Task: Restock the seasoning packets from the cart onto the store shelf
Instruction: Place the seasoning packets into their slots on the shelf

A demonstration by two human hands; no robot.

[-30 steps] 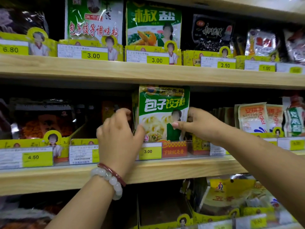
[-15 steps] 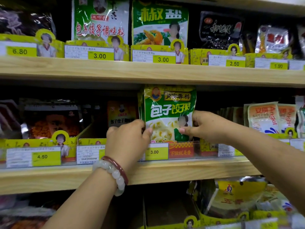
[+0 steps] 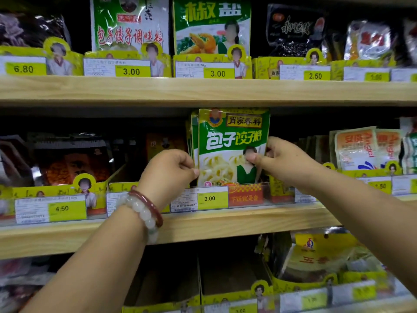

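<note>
A stack of green seasoning packets (image 3: 232,141) with white characters stands upright on the middle wooden shelf (image 3: 203,224), behind a clear front rail and a 3.00 price tag (image 3: 209,198). My left hand (image 3: 168,171) pinches the stack's left edge with curled fingers; two bracelets sit on its wrist. My right hand (image 3: 284,159) grips the right edge, thumb across the front packet's face. The cart is out of view.
An upper shelf (image 3: 203,90) carries more green and dark packets with yellow price tags. Dark packets (image 3: 67,161) stand left of the stack, orange-white packets (image 3: 365,147) to the right. A lower shelf holds yellow display boxes (image 3: 316,267).
Both hands have closed in on the green stack's edges and the stack stands straighter. The view has shifted slightly left relative to the shelves.
</note>
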